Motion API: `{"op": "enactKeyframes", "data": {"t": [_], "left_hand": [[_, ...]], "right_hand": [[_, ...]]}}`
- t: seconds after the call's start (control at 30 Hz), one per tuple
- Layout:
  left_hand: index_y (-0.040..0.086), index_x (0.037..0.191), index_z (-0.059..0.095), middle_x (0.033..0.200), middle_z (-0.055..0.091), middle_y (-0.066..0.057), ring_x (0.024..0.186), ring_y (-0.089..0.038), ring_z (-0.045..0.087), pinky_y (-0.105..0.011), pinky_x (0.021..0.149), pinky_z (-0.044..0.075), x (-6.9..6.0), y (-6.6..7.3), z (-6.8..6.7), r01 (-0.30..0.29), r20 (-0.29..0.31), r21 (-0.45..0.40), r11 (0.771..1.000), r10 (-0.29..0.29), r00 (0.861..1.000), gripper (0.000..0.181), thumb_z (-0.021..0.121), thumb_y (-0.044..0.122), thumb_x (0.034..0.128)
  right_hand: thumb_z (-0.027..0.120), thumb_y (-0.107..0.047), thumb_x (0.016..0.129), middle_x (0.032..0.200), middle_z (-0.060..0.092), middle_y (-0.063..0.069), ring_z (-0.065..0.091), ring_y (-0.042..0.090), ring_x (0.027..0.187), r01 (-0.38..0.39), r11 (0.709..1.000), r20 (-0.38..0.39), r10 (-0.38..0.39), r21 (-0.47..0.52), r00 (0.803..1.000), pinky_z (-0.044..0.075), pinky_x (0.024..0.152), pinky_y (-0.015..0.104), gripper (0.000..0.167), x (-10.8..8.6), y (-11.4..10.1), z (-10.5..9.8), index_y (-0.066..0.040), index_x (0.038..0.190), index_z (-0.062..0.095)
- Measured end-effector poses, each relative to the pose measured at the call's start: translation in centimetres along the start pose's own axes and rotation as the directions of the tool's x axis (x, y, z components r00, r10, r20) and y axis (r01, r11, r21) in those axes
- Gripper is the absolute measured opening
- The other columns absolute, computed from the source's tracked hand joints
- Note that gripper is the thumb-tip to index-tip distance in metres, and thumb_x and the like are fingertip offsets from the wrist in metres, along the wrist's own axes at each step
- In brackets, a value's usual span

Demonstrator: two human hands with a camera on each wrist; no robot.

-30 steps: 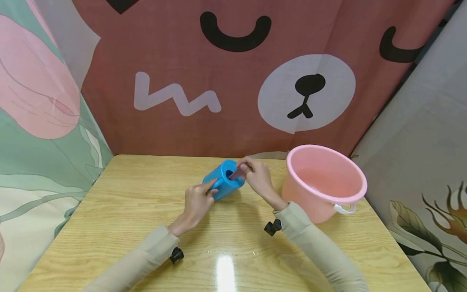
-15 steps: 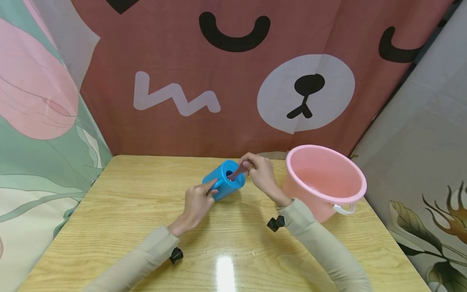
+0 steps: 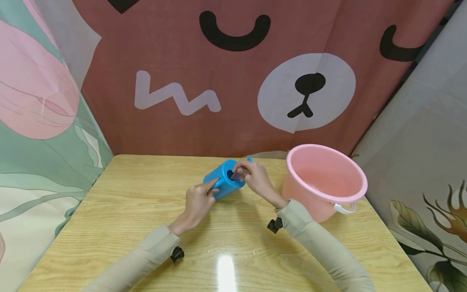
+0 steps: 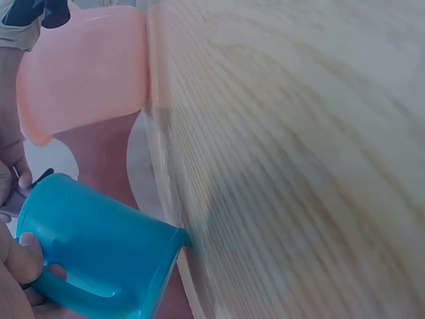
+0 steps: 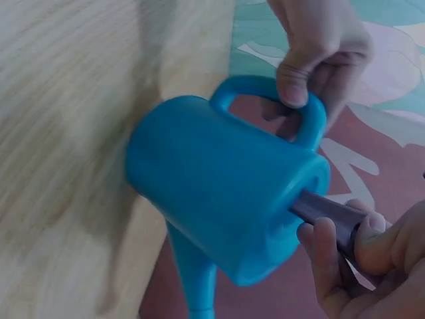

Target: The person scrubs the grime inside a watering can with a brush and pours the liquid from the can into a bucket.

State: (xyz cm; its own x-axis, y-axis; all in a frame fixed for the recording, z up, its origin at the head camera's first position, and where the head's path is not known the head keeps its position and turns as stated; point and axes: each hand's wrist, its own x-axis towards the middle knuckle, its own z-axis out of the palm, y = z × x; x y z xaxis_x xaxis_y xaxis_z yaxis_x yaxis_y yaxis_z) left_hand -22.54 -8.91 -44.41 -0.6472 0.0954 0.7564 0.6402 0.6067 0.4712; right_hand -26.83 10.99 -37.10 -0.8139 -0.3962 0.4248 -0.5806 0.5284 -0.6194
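Note:
A blue watering can (image 3: 227, 190) is held tilted over the table, its top opening turned up and to the right. My left hand (image 3: 197, 202) grips the can's loop handle (image 5: 249, 85), thumb across it in the right wrist view. My right hand (image 3: 257, 179) pinches the purple handle of a brush (image 5: 330, 214), which runs into the can's opening. The brush's head is hidden inside. In the right wrist view the spout (image 5: 192, 272) points down, away from the handle. Whether the can's base touches the table I cannot tell.
Right of the can stands a pink bucket (image 3: 300, 202) with a white handle (image 3: 344, 209), close beside my right forearm. The wooden table (image 3: 146, 211) ends at a brown curtain (image 3: 175, 134) printed with a bear. Small wet-looking spots (image 3: 255, 252) lie near the front.
The brush has moved part way out, showing its bristles half a second ago, then back deeper into the watering can with my right hand. My left hand and the can stay nearly still.

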Motion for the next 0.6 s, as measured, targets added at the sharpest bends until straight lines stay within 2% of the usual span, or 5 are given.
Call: {"op": "enactKeyframes", "data": {"t": [0.23,0.37,0.6], "left_hand": [[-0.010,0.109,0.071,0.087,0.073,-0.022,0.067,-0.025,0.072,-0.033,0.059,0.060,0.1,0.1,-0.1,0.002,0.006,-0.005,1.000,-0.002,1.000,0.029,0.074,-0.013,0.0798],[-0.010,0.109,0.071,0.088,0.073,-0.022,0.069,-0.026,0.072,-0.034,0.061,0.060,0.2,0.2,-0.2,0.005,0.012,-0.006,1.000,-0.005,1.000,0.029,0.074,-0.012,0.0807],[-0.009,0.110,0.071,0.089,0.073,-0.022,0.072,-0.027,0.073,-0.037,0.063,0.060,0.2,0.1,-0.4,0.017,0.016,-0.003,1.000,-0.017,1.000,0.030,0.074,-0.012,0.0801]], "right_hand": [[0.054,0.008,0.096,0.079,0.071,0.007,0.066,0.026,0.063,0.054,0.998,-0.024,-0.054,0.011,0.998,0.053,0.056,0.030,0.023,1.0,-0.5,-2.1,-0.004,0.089,0.072],[0.055,0.006,0.098,0.081,0.070,0.007,0.067,0.029,0.066,0.049,0.998,0.009,-0.049,0.029,0.999,0.056,0.060,0.031,0.023,1.3,-0.8,-2.9,-0.004,0.089,0.073],[0.052,0.007,0.098,0.077,0.073,0.008,0.068,0.026,0.070,0.038,0.998,0.096,-0.044,0.057,0.994,0.055,0.061,0.033,0.025,1.1,-0.7,-2.1,-0.003,0.088,0.071]]}}
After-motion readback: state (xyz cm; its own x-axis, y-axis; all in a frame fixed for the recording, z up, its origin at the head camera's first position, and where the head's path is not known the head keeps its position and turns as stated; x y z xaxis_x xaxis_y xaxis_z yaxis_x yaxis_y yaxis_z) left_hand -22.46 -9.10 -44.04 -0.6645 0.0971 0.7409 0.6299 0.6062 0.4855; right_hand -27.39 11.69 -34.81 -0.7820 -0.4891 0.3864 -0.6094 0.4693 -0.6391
